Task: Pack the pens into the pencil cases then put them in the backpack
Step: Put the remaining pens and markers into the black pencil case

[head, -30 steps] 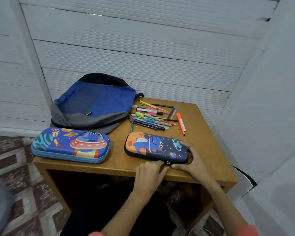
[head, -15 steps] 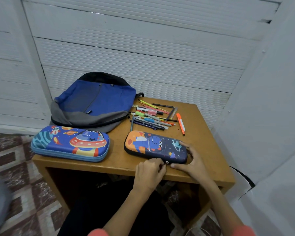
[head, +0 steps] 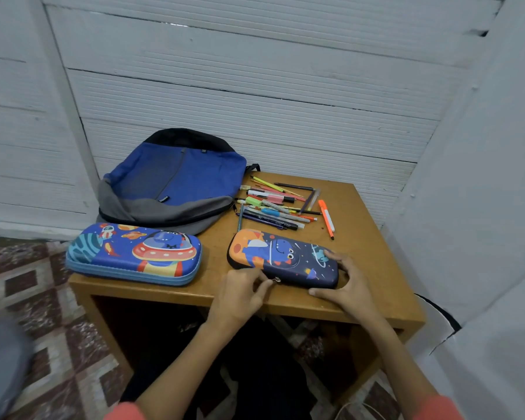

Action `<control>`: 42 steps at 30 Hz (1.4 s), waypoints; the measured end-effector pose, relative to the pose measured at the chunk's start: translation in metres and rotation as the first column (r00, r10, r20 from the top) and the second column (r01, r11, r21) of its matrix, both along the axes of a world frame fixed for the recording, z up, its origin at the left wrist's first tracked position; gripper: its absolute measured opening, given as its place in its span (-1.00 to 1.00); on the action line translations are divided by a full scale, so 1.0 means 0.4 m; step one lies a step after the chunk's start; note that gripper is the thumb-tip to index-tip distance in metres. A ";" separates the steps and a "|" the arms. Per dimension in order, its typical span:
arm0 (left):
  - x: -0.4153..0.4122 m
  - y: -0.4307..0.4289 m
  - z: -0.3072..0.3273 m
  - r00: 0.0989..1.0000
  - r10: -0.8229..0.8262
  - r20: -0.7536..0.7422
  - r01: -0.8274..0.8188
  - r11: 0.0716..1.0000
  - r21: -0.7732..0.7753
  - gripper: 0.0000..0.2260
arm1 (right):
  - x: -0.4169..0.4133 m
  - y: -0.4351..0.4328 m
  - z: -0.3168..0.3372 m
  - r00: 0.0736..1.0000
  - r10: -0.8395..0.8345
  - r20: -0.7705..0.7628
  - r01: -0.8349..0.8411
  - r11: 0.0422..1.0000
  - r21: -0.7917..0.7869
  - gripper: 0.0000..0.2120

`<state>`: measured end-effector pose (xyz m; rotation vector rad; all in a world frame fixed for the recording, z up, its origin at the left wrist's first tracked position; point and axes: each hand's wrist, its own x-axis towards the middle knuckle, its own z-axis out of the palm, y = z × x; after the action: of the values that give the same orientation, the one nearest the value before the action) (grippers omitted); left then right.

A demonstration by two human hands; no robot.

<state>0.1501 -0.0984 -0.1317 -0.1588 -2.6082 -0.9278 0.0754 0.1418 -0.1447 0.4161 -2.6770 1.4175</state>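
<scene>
Pens point(head: 278, 207) loose; cases point(head: 282, 258) closed; backpack point(head: 176, 183) flat.

Person, head-camera view. Two bare forearms enter from the lower edge. Left hand point(head: 240, 294) and right hand point(head: 350, 287): no rings, no watch, no bracelets, no gloves observed. Fingernails short and unpainted where visible. Left sleeve point(head: 125, 412): coral-pink fabric, plain, ends above the elbow; only its edge shows at the frame bottom. Right sleeve point(head: 437, 409): same coral-pink fabric, same short cut, no print or seam detail legible. Dark garment point(head: 267, 386) between the forearms, black or near-black; its type cannot be determined
</scene>
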 end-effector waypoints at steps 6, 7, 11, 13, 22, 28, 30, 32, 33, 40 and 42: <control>0.009 -0.154 0.036 0.974 0.212 0.074 -0.209 0.977 -0.045 -0.92 | -0.002 0.001 0.001 1.000 -0.006 -0.012 0.005 1.000 -0.020 -0.21; 0.009 -0.160 0.040 0.971 0.221 0.087 -0.216 0.974 -0.061 -0.92 | -0.002 0.002 0.001 1.000 -0.003 -0.007 0.003 1.000 -0.019 -0.22; 0.008 -0.149 0.048 0.965 0.239 0.111 -0.232 0.970 -0.069 -0.92 | -0.003 0.000 0.009 1.000 -0.002 0.018 0.002 1.000 -0.024 -0.22; 0.009 -0.147 0.050 0.961 0.246 0.123 -0.240 0.969 -0.062 -0.92 | -0.003 -0.003 0.015 1.000 -0.005 0.018 0.005 1.000 -0.021 -0.23; 0.010 -0.151 0.055 0.959 0.212 0.189 -0.203 0.977 -0.068 -0.93 | 0.018 -0.013 0.061 0.988 0.046 0.144 -0.067 0.988 0.143 -0.03; 0.009 -0.143 0.056 0.956 0.218 0.198 -0.208 0.976 -0.071 -0.93 | 0.006 -0.171 0.142 0.995 0.071 0.067 -0.097 0.743 0.662 0.19; 0.013 -0.142 0.061 0.955 0.218 0.202 -0.205 0.975 -0.081 -0.93 | -0.008 -0.245 0.168 0.988 0.130 0.085 -0.151 0.683 0.715 0.14; 0.016 -0.138 0.063 0.957 0.215 0.194 -0.201 0.975 -0.092 -0.93 | -0.023 -0.297 0.186 0.973 0.169 0.156 -0.229 0.627 0.745 0.10; 0.017 -0.142 0.067 0.958 0.216 0.190 -0.201 0.975 -0.097 -0.92 | -0.035 -0.320 0.188 0.966 0.176 0.189 -0.258 0.618 0.742 0.07; 0.006 -0.148 0.084 0.956 0.205 0.211 -0.174 0.972 -0.156 -0.89 | -0.070 -0.345 0.199 0.961 0.175 0.216 -0.277 0.563 0.778 0.00; 0.007 -0.151 0.084 0.958 0.193 0.213 -0.162 0.974 -0.158 -0.89 | -0.070 -0.342 0.200 0.955 0.195 0.222 -0.294 0.561 0.774 -0.02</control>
<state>0.1529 -0.1589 -0.0981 0.1547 -2.8402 -0.7395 0.0473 0.0051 -0.0648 0.8086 -3.3169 0.1043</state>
